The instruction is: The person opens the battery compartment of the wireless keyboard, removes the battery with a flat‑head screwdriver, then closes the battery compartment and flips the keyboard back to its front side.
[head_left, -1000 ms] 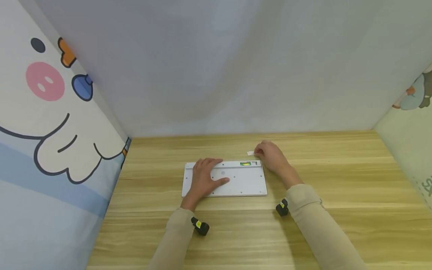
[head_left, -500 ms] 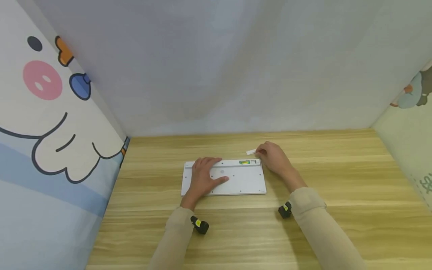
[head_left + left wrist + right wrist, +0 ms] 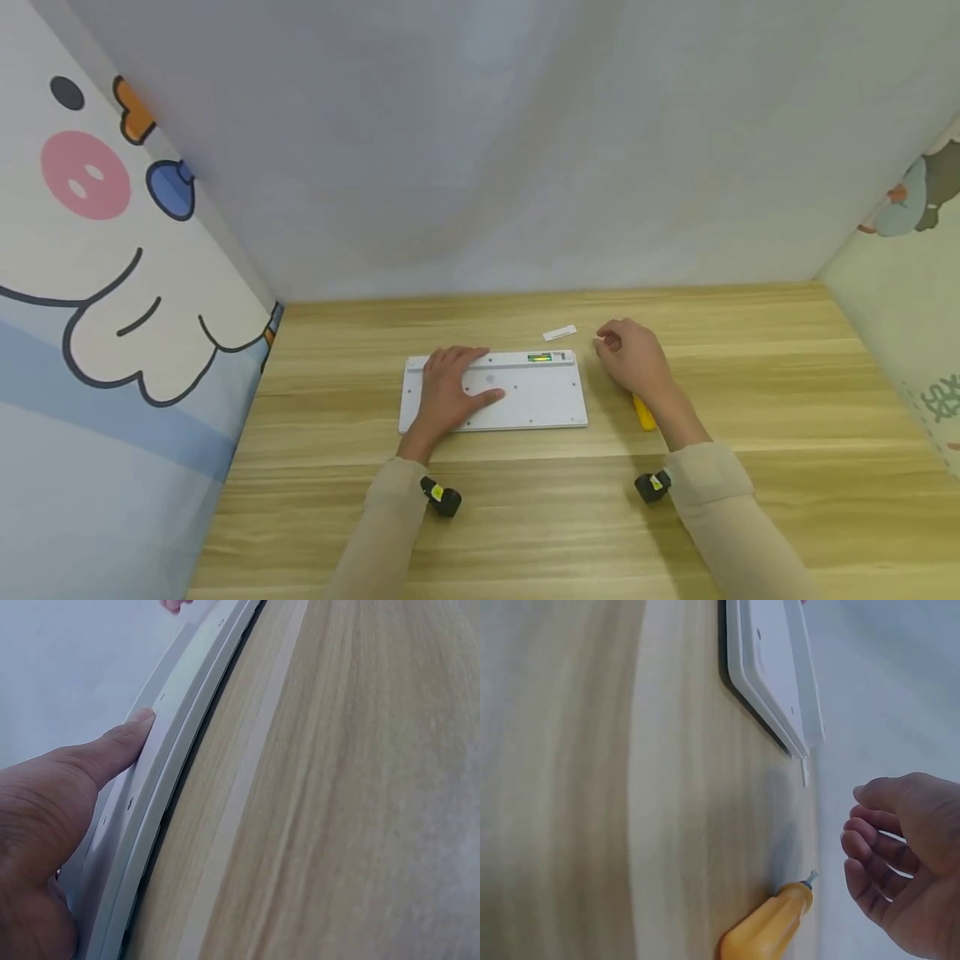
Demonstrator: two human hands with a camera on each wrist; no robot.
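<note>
A white keyboard (image 3: 525,408) lies underside up on the table, and a battery (image 3: 540,358) with green and yellow colouring shows in its uncovered slot at the far right. My left hand (image 3: 450,392) rests spread on the keyboard's left half; in the left wrist view its thumb (image 3: 124,746) lies along the underside. Beyond the slot, a small white battery cover (image 3: 559,333) lies on the wood. To the right of it hovers my right hand (image 3: 636,358), fingers loosely curled with nothing seen between them. Below that hand lies a yellow-handled screwdriver (image 3: 769,930), partly hidden in the head view.
The wooden table (image 3: 780,400) runs back to a pale grey wall (image 3: 480,167). Cartoon-printed panels stand at the left and right. Each wrist carries a small black camera, such as the right one (image 3: 652,487).
My right hand has let go of the battery cover and moved right and slightly back toward me. The cover stays on the table, and the screwdriver has come into sight. The left hand stays put.
</note>
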